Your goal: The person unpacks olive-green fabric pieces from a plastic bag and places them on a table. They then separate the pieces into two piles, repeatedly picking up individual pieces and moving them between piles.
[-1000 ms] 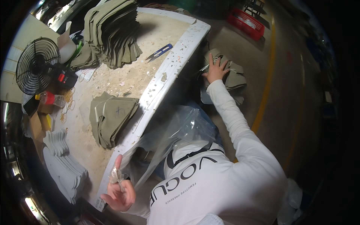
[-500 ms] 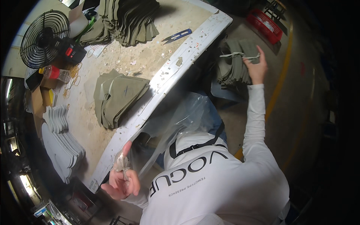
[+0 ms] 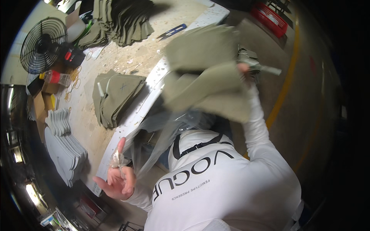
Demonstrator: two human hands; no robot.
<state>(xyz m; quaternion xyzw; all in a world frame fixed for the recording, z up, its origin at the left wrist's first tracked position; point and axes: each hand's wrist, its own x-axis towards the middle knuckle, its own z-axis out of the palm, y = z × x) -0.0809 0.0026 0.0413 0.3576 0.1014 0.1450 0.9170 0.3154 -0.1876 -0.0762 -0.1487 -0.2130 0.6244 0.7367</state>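
My right hand [image 3: 246,72], reached out to the right, grips a bundle of olive-green cut fabric pieces [image 3: 204,48]. The bundle hangs over the table's edge, smeared by motion, and hides most of my fingers. A pale tie strip [image 3: 270,70] sticks out beside that hand. Palm up near the table's front edge, my left hand [image 3: 121,179] is open with its fingers apart. Clear plastic [image 3: 116,158] is wrapped round one of its fingers. Another tied bundle of olive fabric pieces [image 3: 122,90] lies on the table ahead of it.
On the white table [image 3: 86,111] are a large olive fabric stack [image 3: 129,27], blue thread snips [image 3: 172,31], a black fan [image 3: 43,45] and stacked pale pieces [image 3: 65,156]. Clear plastic sheeting [image 3: 160,133] hangs at the edge. A red basket [image 3: 269,19] stands beyond, at right.
My right hand has lifted the olive bundle from beside the table and swung it up and left, over the table's edge. My left hand has shifted slightly left and stays open.
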